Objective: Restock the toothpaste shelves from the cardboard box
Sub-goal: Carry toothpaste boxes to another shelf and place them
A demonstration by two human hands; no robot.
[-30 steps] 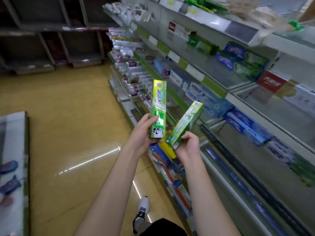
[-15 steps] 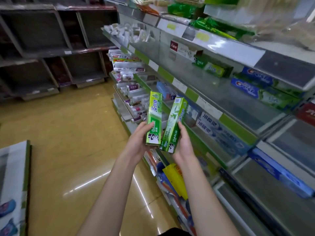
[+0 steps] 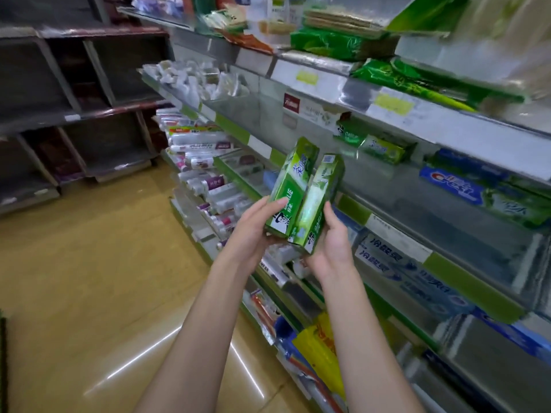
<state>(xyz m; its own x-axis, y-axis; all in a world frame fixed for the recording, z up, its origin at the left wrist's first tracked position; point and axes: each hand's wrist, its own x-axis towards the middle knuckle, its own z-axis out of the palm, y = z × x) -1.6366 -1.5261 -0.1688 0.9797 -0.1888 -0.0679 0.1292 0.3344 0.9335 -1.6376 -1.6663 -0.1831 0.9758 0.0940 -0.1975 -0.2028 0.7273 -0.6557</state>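
Both hands are up in front of me, each gripping one green toothpaste box. My left hand is wrapping the lower end of the left box, thumb across its front face, fingers behind. My right hand is cupping the bottom of the right box, fingers curled round its right edge. The boxes are standing nearly upright, leaning slightly right, long sides touching. Just beyond them, up and to the right, more green boxes are lying on a metal shelf. Further right, blue-and-white cartons are sitting on that shelf. Below my right hand, pale blue cartons are lining the next shelf down. Left of my hands, white tubes are stacked. No cardboard box is showing in view.
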